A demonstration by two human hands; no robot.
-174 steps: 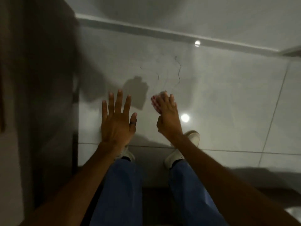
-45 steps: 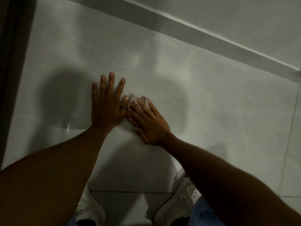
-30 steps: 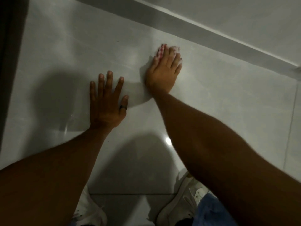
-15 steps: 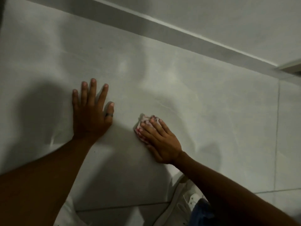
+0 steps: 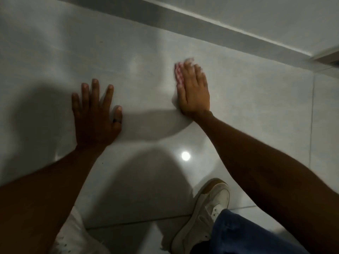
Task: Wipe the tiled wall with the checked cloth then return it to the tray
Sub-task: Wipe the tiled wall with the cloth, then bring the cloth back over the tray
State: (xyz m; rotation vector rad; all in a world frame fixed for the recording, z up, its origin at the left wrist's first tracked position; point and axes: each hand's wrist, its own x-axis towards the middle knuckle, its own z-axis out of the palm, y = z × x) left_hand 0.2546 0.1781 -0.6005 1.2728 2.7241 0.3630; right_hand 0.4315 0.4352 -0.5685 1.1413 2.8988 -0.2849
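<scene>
Red-and-white checked cloth (image 5: 178, 75) peeks, bunched, from under right hand (image 5: 194, 92).

1. Tiled wall (image 5: 247, 110) right of the right hand (image 5: 194, 92): bare, free out to the vertical grout line.
2. Left: blocked by the left hand (image 5: 95, 116), flat on the tile.
3. Above: grey ledge (image 5: 211, 21) caps the tile.

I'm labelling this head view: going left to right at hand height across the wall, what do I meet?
Left hand → ring on its thumb → checked cloth → right hand → tile joint.
</scene>
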